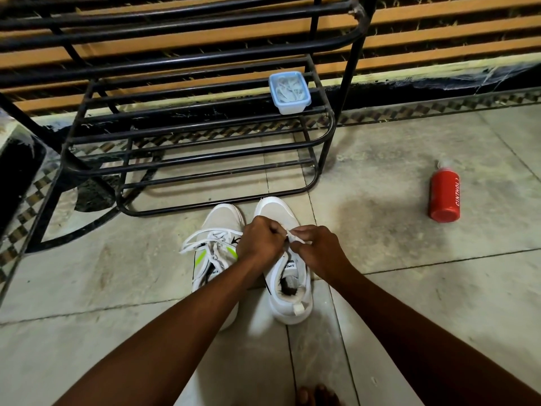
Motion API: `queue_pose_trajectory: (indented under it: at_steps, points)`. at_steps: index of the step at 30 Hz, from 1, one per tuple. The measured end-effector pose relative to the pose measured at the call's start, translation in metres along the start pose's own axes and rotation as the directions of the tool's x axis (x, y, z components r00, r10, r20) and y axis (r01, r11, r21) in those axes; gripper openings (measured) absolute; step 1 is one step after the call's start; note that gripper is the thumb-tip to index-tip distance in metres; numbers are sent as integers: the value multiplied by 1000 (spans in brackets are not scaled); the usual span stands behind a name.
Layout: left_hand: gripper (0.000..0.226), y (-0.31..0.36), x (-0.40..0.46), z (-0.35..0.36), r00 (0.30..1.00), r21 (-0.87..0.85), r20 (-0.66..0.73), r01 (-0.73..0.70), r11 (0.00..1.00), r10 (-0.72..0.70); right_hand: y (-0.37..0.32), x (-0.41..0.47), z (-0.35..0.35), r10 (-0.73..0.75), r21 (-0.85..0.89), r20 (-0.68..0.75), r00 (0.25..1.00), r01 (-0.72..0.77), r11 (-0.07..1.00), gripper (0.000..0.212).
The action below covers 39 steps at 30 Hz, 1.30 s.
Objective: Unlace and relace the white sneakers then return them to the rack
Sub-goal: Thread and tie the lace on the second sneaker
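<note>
Two white sneakers stand side by side on the tiled floor, toes toward the black metal rack [205,148]. The left sneaker [218,230] has green flashes and its white lace lies loose across its tongue. Over the right sneaker [288,291] my left hand [259,240] and my right hand [317,249] meet, fingers curled, each pinching the white lace [294,236] above the eyelets. My hands hide most of that shoe's lacing.
A pale blue plastic box [289,92] sits on the rack's upper right shelf. A red can [444,197] lies on the floor to the right. My toes [317,395] show at the bottom edge. Slatted wood and a wall stand behind the rack.
</note>
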<state>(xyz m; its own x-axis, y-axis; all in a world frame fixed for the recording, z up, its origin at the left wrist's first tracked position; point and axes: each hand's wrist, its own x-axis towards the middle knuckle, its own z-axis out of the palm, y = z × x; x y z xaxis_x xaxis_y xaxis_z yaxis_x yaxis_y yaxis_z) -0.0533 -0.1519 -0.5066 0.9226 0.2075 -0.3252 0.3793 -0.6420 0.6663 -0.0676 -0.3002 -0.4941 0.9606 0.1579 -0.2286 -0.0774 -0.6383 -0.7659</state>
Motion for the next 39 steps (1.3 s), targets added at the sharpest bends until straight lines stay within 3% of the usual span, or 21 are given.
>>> queue_pose_trajectory:
  at_steps: [3, 7, 10, 19, 22, 29, 32, 36, 39]
  points:
    - [15, 6, 1, -2, 1000, 54, -4, 17, 998, -17, 2, 0, -2, 5, 43, 3, 1000, -5, 999, 30]
    - [23, 12, 3, -3, 999, 105, 8, 50, 993, -51, 4, 1, -2, 30, 27, 21, 999, -31, 999, 34]
    - [11, 11, 0, -3, 998, 58, -30, 50, 997, -48, 6, 1, -3, 23, 32, 28, 999, -23, 999, 34]
    - [15, 17, -11, 3, 981, 90, -187, 73, 993, -55, 10, 1, -14, -66, 41, 95, 993, 63, 997, 25]
    - [13, 16, -9, 1, 987, 89, -153, 62, 994, -48, 14, 1, -14, -103, 38, 112, 988, 99, 994, 11]
    - [20, 15, -11, -5, 988, -4, -138, 75, 997, -75, 21, 6, -13, -77, 42, 152, 985, 72, 997, 12]
    - [19, 17, -9, -6, 991, 57, -135, 30, 998, -22, 18, 6, -19, -80, 72, 178, 981, 68, 995, 10]
    - [20, 11, -11, -8, 975, 289, -70, -180, 940, 209, 13, 3, -24, -96, 92, 207, 974, 78, 993, 23]
    - [22, 10, -8, -11, 974, 211, -84, -190, 959, 211, 14, 4, -24, -110, 78, 213, 971, 96, 992, 11]
